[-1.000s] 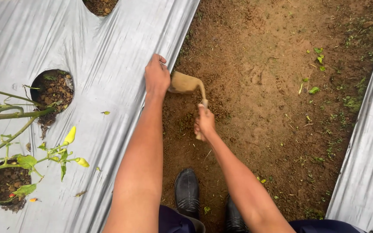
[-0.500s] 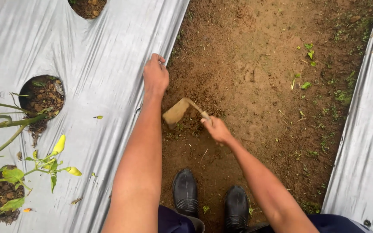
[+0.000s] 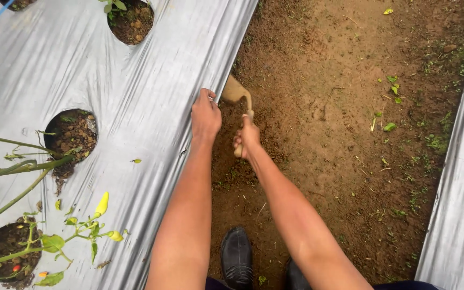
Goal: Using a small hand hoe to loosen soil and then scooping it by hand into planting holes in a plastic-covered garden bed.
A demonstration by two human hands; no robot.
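Left hand [image 3: 205, 115] flat on the edge of the silver plastic mulch sheet [image 3: 81, 70], fingers curled over the rim where sheet meets soil; nothing clamped in it as far as I can see. Right hand [image 3: 248, 138] closed around the handle of a small hand hoe [image 3: 236, 94], grip tight, blade at about 11 o'clock from that hand and touching the dirt right at the sheet's edge. Hands are apart but near each other, left at 9–10 o'clock of right. Hoe blade sits just beside the left fingertips, at their 2 o'clock. Bare brown soil furrow [image 3: 339, 134] runs through frame centre, scattered small green weeds [image 3: 390, 102] at 3 o'clock of the hoe, well apart. Second mulch strip [image 3: 457, 204] along the right border. Planting holes [image 3: 72, 134] in the left sheet at 9 o'clock of the left hand; chilli plant stems with yellow leaves [image 3: 102, 204] lower left. Black boots [image 3: 236, 258] at 6 o'clock, on the soil between the forearms.
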